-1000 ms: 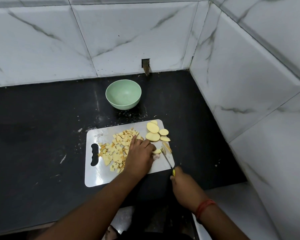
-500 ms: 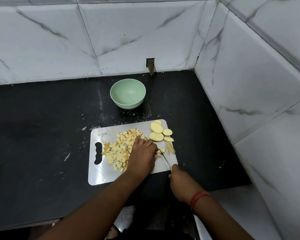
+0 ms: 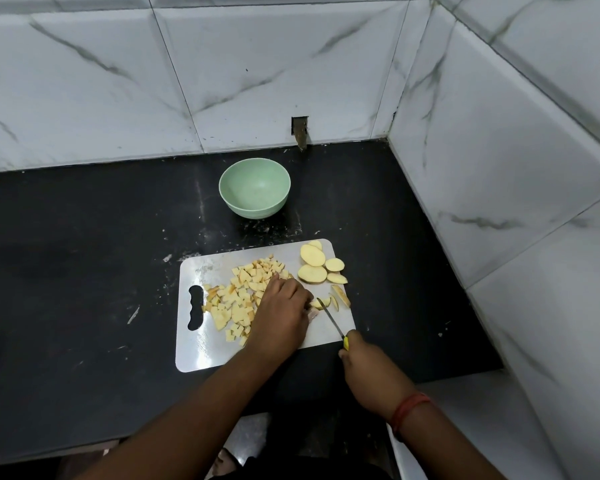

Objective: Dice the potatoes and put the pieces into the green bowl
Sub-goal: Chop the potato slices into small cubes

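Potato lies in three states on the board (image 3: 201, 268). Dice (image 3: 239, 299), pale yellow with darker orange-tan edges here and there, are heaped across the board's middle and left, reaching almost to its handle slot (image 3: 195, 308); they are uneven, some square, some wedge-shaped. Slices (image 3: 313, 264), oval, cream-faced with thin tan skin at the rim, lie flat at the board's far right corner, overlapping one another, one jutting past the edge. Strips (image 3: 340, 295) lie just nearer, at the right edge, beside the blade.

Left hand (image 3: 282, 315) rests palm down on the board, fingers curled over a small potato piece (image 3: 317, 303) at its fingertips, pinning it in place; the heel of the hand covers part of the dice heap. Right hand (image 3: 368, 372) is wrapped round the yellow handle of the knife (image 3: 331, 318), which shows only a sliver above the fist. The thin blade runs from there up and left, its tip touching the held piece.

Bowl (image 3: 253, 187), pale green, stands upright on the black counter (image 3: 84, 271) beyond the board, apart from it, with no potato visible inside. White specks and scraps dot the counter round the board. Marbled white tile (image 3: 257, 71) walls meet at the corner on the right. A red thread band (image 3: 409, 407) circles the right wrist.
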A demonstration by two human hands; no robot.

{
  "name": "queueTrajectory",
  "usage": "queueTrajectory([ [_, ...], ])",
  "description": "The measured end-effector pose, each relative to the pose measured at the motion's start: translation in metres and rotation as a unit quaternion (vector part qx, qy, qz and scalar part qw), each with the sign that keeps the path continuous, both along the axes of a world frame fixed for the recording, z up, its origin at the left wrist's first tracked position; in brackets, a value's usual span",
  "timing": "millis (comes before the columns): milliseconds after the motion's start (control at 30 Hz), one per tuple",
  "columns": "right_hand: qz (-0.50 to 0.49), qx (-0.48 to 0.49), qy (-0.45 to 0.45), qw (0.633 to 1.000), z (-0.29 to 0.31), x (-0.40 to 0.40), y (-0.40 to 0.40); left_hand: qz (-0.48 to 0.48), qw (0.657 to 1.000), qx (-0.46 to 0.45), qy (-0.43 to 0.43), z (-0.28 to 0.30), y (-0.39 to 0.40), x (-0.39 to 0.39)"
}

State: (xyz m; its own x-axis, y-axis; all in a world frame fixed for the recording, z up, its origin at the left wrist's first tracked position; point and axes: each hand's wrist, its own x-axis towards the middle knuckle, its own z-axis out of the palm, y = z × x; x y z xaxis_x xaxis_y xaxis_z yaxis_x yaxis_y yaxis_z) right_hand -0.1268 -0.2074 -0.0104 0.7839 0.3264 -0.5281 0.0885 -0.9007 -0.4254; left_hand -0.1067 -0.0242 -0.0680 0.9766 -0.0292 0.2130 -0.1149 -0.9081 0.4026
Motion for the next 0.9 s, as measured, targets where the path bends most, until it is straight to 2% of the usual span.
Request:
queueTrajectory([
  [567, 0.029, -0.055, 0.036, 0.997, -0.007, 0.012, 0.015, 0.007, 0.999, 0.041, 0.014, -0.001, -0.002, 0.002],
  [900, 0.003, -0.014, 0.075, 0.997, 0.006, 0.005, -0.011, 0.006, 0.998, 0.058, -0.002, -0.003, -0.002, 0.0],
])
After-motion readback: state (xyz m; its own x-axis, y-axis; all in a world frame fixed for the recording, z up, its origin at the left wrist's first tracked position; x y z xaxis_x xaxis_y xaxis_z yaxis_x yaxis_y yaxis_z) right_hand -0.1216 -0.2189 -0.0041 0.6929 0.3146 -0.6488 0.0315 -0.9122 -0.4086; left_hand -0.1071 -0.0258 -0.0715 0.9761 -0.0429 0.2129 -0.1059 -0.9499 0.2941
